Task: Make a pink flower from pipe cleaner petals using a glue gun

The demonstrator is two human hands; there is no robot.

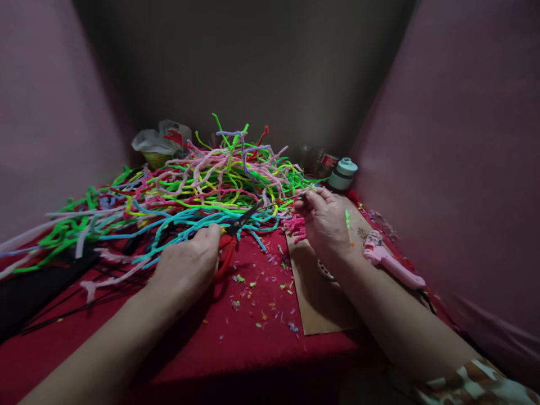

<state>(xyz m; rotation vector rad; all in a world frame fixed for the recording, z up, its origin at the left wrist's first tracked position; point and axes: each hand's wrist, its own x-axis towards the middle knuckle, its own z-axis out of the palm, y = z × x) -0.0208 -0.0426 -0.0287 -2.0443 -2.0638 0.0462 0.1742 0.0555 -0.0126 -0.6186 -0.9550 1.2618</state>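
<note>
My left hand point(188, 264) is closed around the red handles of a pair of scissors point(244, 218), whose dark blades point up and to the right. Just right of the tips, my right hand point(327, 222) is closed in a pinch over the cardboard. A thin strand point(280, 201) runs from its fingertips toward the blades; whether the blades touch it I cannot tell. Behind both hands lies a large tangled heap of fuzzy pipe cleaners point(219, 174) in pink, green, yellow, blue and red. Short pink pieces point(296, 226) lie beside my right fingers.
Colourful clippings point(264, 316) are scattered over the red tablecloth point(236, 349). On the right, a pink glue gun point(396, 267) lies by the brown cardboard point(314, 306). Farther back stand a pale blue bottle point(342, 173) and a plastic-lined container point(156, 147). Black cloth point(50, 287) lies left.
</note>
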